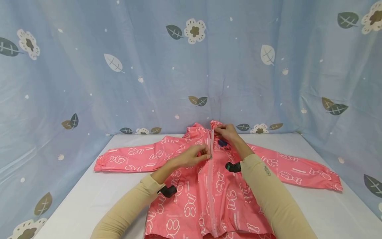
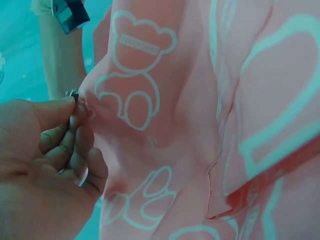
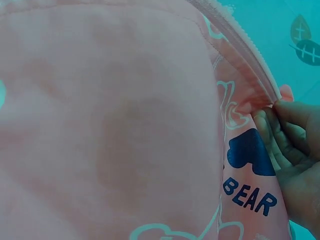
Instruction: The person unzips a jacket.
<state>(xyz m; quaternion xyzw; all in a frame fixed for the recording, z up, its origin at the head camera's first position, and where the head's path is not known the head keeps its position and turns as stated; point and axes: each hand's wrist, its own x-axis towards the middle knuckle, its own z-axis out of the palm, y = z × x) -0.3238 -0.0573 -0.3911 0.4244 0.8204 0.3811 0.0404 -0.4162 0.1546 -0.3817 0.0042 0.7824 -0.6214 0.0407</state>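
A pink jacket (image 1: 191,205) with white bear outlines lies spread on the table, both sleeves stretched outward. Its front zipper (image 1: 211,192) is joined from the hem up to the chest and parted above that. With thumb and finger my left hand (image 1: 193,156) pinches the small metal zipper pull (image 2: 74,94) at chest height. My right hand (image 1: 225,131) pinches the jacket's front edge near the collar, beside the zipper teeth (image 3: 250,47). A dark blue bear print and lettering (image 3: 250,200) sit just under the right hand.
A white table (image 1: 119,199) carries the jacket. Behind and at both sides hangs a blue curtain (image 1: 161,73) with flower and leaf prints. Black wrist devices (image 1: 168,191) are worn on both forearms over beige sleeves (image 1: 131,209).
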